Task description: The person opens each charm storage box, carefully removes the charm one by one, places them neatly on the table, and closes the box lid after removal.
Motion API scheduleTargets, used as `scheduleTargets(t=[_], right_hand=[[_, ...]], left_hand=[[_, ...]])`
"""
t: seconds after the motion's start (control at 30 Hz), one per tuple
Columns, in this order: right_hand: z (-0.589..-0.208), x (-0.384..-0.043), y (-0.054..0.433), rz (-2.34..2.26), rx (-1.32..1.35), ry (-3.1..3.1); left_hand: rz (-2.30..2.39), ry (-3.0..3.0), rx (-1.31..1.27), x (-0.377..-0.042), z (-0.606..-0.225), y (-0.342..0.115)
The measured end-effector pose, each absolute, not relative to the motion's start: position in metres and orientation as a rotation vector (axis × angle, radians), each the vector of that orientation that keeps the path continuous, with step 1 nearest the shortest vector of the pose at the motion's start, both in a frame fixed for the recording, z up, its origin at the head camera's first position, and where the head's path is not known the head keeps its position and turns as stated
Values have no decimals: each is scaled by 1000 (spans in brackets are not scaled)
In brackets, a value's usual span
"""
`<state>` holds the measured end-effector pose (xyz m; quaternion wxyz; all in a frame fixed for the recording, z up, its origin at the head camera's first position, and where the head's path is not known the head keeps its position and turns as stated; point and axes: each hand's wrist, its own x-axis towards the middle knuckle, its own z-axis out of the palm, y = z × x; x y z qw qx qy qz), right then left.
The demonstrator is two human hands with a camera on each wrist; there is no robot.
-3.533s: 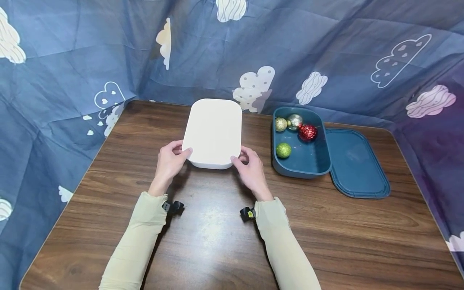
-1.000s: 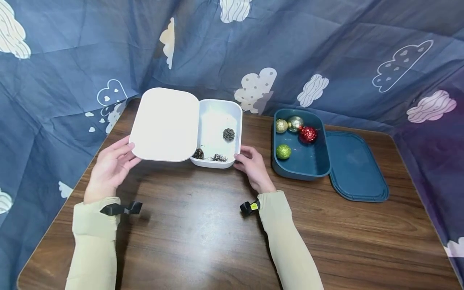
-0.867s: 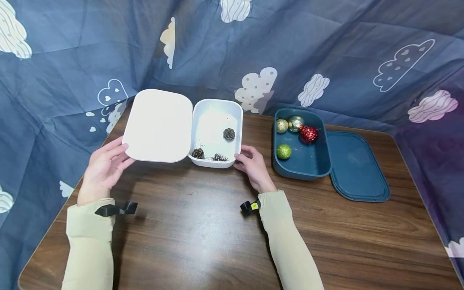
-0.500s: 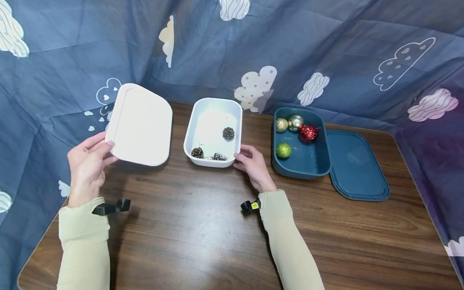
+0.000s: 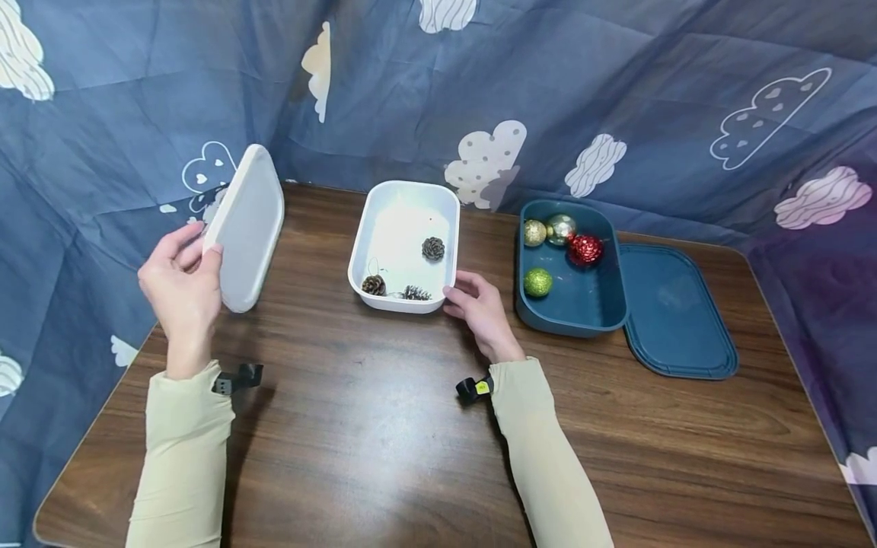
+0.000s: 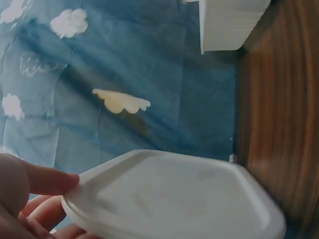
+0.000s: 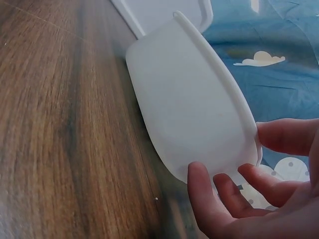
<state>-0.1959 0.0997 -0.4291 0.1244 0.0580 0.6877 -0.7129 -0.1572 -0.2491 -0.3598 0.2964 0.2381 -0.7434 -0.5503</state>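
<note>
My left hand [image 5: 181, 293] pinches a white lid [image 5: 250, 228] by its near left edge, thumb on one face and fingers behind. The lid is tilted steeply on its side above the table, left of the white box; its rimmed underside shows in the left wrist view. My right hand [image 5: 483, 312] holds the uncovered white box [image 5: 400, 305] at its front right corner. Its thumb is on the rim, with fingertips against the outer wall [image 7: 184, 99]. Inside lie a pine cone [image 5: 433, 249] at the right and two more pine cones [image 5: 373, 285] along the front.
Right of the white box stands an uncovered blue box [image 5: 565, 329] holding a green bauble [image 5: 537, 282], a red bauble [image 5: 585, 250] and two gold-toned baubles [image 5: 534, 233]. Its blue lid [image 5: 681, 312] lies beside it. A cloud-patterned curtain [image 5: 384, 91] hangs behind the wooden table [image 5: 384, 426].
The white lid has come off the box, moved left in my left hand, and turned from nearly flat to steeply tilted. The pine cones came into view. My right hand stayed at the box corner.
</note>
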Motion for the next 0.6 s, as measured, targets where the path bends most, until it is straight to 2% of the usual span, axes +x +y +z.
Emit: scheduleTargets(t=[0.17,0.4,0.6], right_hand=[[-428,-196,100,-2070,169,2009],[-427,-198,99,-2043,168,2052],[-427,-197,97,-2011,169,2064]], left_hand=[[-1143,-2221,520,-156,-367,-234],[-781,-2544,180,-153,-386,-212],[-644,-2725,123,-160,-402,-200]])
